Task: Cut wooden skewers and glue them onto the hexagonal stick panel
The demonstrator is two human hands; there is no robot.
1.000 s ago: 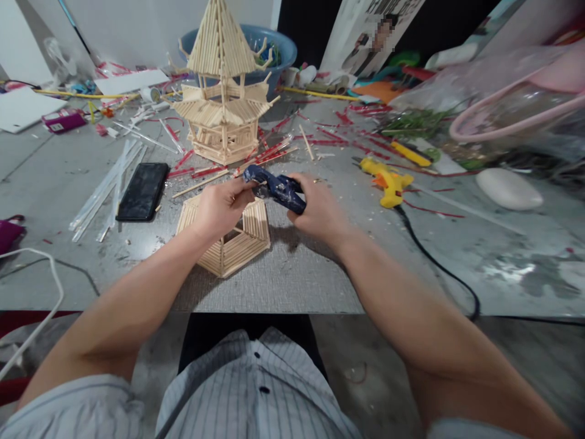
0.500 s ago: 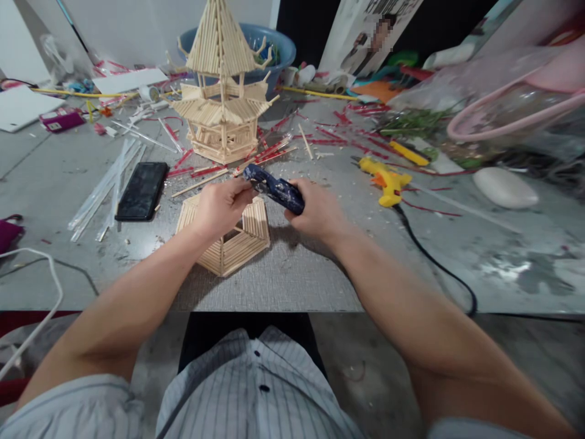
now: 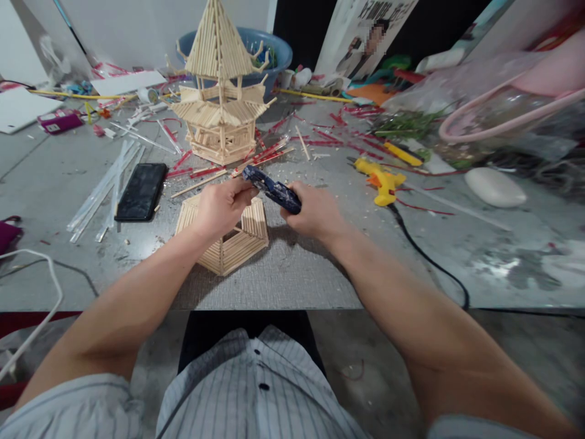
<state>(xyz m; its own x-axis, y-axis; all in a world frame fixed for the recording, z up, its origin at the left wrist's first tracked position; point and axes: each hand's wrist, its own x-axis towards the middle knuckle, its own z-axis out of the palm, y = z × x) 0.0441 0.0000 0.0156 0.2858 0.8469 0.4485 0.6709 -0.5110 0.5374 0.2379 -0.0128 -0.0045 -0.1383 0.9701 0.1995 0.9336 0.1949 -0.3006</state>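
Note:
My right hand point(image 3: 315, 210) is closed around the handles of a dark blue hand cutter point(image 3: 274, 188), whose worn head points up and left. At that head my left hand point(image 3: 223, 204) is in a pinch; whatever its fingertips hold is too small or hidden to make out. Beneath my left hand, a hexagonal frame of wooden sticks point(image 3: 235, 251) with an open middle lies flat on the table, partly covered by the hand. Behind the hands stands a tiered stick pagoda point(image 3: 222, 116) with a pointed roof.
A black phone point(image 3: 141, 192) and clear glue sticks point(image 3: 103, 192) lie left. To the right are a yellow glue gun point(image 3: 381, 182) with a black cord, a yellow utility knife point(image 3: 403, 153) and a white oval object point(image 3: 496, 187). Red-and-clear wrappers point(image 3: 338, 134) litter the table; a blue basin point(image 3: 278, 58) stands behind.
The view has shifted slightly, so the things on the right appear a little further left. My hands keep nearly the same pose at the cutter; the frame and pagoda stay put.

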